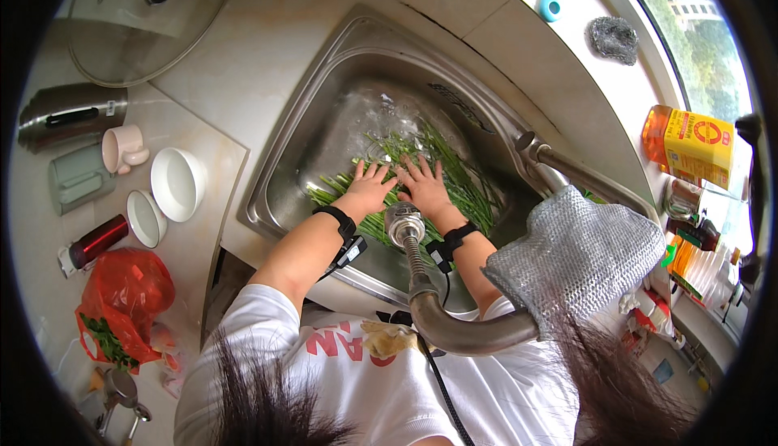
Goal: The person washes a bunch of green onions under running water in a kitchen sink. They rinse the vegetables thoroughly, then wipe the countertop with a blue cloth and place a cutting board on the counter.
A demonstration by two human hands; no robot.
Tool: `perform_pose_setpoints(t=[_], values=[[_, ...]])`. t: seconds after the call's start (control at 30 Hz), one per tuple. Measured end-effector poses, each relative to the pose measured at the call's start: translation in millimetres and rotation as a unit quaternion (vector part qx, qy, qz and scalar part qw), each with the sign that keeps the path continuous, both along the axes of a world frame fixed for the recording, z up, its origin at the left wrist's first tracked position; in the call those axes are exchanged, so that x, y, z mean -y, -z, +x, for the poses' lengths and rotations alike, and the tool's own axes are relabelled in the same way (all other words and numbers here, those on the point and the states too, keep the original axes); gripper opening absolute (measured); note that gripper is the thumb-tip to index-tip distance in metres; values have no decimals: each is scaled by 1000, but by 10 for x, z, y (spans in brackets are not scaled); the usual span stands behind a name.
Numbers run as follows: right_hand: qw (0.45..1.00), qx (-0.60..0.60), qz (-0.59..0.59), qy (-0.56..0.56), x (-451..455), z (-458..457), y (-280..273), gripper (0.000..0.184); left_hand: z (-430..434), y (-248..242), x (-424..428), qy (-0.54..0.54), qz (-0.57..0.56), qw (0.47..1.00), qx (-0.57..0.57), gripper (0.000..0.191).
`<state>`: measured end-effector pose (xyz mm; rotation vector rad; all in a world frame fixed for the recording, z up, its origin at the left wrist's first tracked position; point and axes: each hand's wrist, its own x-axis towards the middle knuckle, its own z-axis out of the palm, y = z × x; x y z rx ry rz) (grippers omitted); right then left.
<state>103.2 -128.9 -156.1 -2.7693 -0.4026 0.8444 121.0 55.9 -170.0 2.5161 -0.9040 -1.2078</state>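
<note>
Long green stalks (471,193), a leafy vegetable of some kind, lie spread in water in a stainless steel sink (346,111). My left hand (368,189) rests palm down on their left part, fingers spread. Beside it, my right hand (426,190) presses on the stalks with its fingers apart, the two hands nearly touching. Neither hand is closed around anything. The metal faucet head (404,224) hangs just in front of my wrists. Over the faucet's pipe is draped a silver mesh cloth (583,254). What lies under my palms is hidden.
Left of the sink stand two white bowls (178,184), a pink mug (123,147), a red plastic bag (130,294) with greens and a glass lid (146,26). On the right sill are a steel wool scrubber (612,40) and a yellow-labelled bottle (690,145).
</note>
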Motion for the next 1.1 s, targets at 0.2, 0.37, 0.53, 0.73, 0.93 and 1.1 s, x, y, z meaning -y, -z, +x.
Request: perform_pose_setpoints(t=[0.2, 0.37, 0.53, 0.73, 0.93, 1.1], values=[[966, 230, 83, 78, 216, 244, -132, 29, -13, -138, -39, -10, -8, 1000, 15, 87], [995, 41, 7, 95, 311, 188, 276, 61, -47, -155, -73, 11, -49, 998, 36, 82], [982, 66, -103, 143, 245, 45, 313, 49, -258, -228, -35, 52, -154, 972, 168, 49], [960, 197, 24, 200, 504, 81, -36, 37, -698, -433, 114, -195, -151, 945, -213, 39], [956, 15, 12, 293, 856, -115, 299, 83, -866, -349, -162, -483, -250, 679, -494, 44], [887, -220, 221, 340, 760, -288, 302, 86, -808, -295, 179, -700, -329, 294, -562, 41]])
